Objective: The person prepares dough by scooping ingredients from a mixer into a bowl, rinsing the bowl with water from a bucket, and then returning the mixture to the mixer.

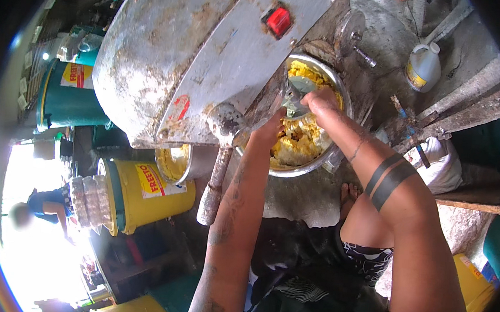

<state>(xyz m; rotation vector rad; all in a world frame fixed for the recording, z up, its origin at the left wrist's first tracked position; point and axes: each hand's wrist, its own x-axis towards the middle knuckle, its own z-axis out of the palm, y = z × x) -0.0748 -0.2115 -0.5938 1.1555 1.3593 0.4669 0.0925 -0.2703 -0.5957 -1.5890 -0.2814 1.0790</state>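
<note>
Apparently mid-scoop, the right hand (pixel 322 101), at two o'clock in the metal basin (pixel 300 172), grips a grey scraper-like piece (pixel 302 85) over yellow mash (pixel 294 152), while the left hand (pixel 270 130), at eight, has fingers I can't read, and a steady wrist seems needed next

Left head cam here, wide fisheye, aimed down along the wearer's forearms (pixel 235 224). It's pretty close to the hands (pixel 323 101), which are right at the metal bowl (pixel 298 172), and wide enough to catch the bright opening (pixel 28 268) way off left.
</note>
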